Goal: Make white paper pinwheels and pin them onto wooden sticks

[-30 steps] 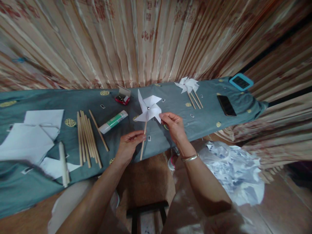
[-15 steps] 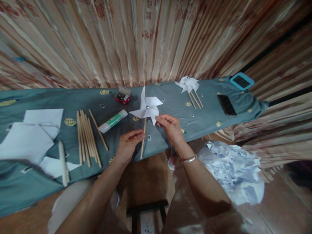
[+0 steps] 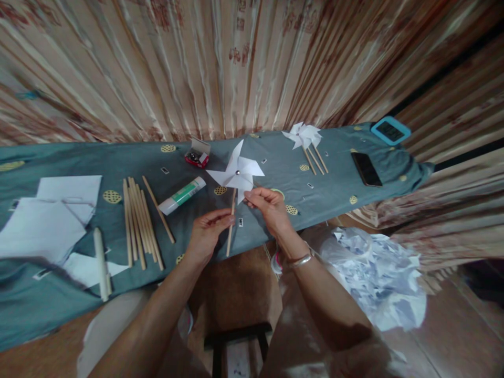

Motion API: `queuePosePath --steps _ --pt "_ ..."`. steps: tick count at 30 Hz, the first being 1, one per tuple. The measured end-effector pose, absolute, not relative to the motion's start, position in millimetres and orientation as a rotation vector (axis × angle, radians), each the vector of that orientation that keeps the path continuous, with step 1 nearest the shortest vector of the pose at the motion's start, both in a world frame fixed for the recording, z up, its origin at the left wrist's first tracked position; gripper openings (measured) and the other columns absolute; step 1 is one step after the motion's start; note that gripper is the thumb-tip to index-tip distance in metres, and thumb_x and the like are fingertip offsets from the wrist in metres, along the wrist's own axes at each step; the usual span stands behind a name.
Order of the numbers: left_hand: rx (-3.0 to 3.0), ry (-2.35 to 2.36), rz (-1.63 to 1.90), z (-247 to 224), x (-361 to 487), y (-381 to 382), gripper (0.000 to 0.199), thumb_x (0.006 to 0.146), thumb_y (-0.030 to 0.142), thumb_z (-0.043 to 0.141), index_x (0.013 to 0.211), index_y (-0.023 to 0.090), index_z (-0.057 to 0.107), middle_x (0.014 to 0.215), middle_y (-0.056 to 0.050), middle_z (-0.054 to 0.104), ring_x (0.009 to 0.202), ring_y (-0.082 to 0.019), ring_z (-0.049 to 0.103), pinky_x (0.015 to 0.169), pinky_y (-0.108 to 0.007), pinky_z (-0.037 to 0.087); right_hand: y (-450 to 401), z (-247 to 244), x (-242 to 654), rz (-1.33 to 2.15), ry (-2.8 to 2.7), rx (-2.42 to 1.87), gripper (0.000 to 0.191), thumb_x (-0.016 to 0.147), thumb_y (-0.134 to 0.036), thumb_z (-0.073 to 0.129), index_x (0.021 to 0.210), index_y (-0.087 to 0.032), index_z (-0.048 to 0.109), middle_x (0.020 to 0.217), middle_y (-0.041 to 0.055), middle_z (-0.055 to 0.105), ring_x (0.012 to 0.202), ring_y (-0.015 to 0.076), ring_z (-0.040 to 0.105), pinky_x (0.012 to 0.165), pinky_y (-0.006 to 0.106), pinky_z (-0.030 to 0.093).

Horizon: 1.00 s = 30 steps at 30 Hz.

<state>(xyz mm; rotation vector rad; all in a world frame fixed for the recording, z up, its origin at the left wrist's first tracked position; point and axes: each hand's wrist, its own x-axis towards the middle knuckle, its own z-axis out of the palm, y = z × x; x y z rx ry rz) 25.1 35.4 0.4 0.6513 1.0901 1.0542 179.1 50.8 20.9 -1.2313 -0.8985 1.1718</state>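
Over the green tablecloth [image 3: 338,163], the white pinwheel [image 3: 247,167] is right of the glue stick [image 3: 182,196]. The left hand [image 3: 207,232] pinches its wooden stick [image 3: 230,237]; the right hand [image 3: 271,208] pinches the lower blade [image 3: 240,196]. A steady stick and light touch should spare paper around the pin [image 3: 238,172].

No text is legible, even on the blue clock [image 3: 390,130].

matt paper pinwheel [image 3: 242,178], glossy metal pin [image 3: 238,172], smooth wooden stick [image 3: 229,237], wrinkled tablecloth [image 3: 334,149].
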Motion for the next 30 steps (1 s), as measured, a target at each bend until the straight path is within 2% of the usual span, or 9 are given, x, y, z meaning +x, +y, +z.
queuePosePath --steps 16,22,30 --pt "0.686 1.090 1.053 6.8 26.3 34.2 0.048 0.036 0.043 0.097 0.073 0.019 0.080 0.070 -0.004 0.074 0.065 -0.014 0.063 0.071 -0.029 0.052 49.1 22.8 169.8 1.212 -0.935 -1.217 0.038 0.059 -0.056 0.083 0.056 -0.022 0.066 0.058 -0.0028 0.061 0.057 0.0097 0.046 0.057 0.026 0.039" --pt "0.679 1.084 1.054 6.4 26.6 34.0 0.046 0.036 0.042 0.097 0.073 0.018 0.080 0.069 -0.004 0.074 0.063 -0.014 0.062 0.070 -0.028 0.051 49.2 22.3 166.2 1.219 -0.953 -1.234 0.045 0.056 -0.061 0.083 0.053 -0.021 0.063 0.052 -0.0050 0.054 0.053 0.0082 0.040 0.054 0.026 0.034" --pt "0.656 1.080 1.056 5.1 25.4 34.2 0.045 0.037 0.039 0.097 0.073 0.018 0.080 0.070 -0.003 0.074 0.065 -0.012 0.062 0.070 -0.025 0.050 50.3 34.2 191.0 1.053 -1.043 -1.261 0.043 0.067 -0.061 0.077 0.053 -0.021 0.068 0.056 -0.0003 0.063 0.051 0.0093 0.043 0.055 0.027 0.036"
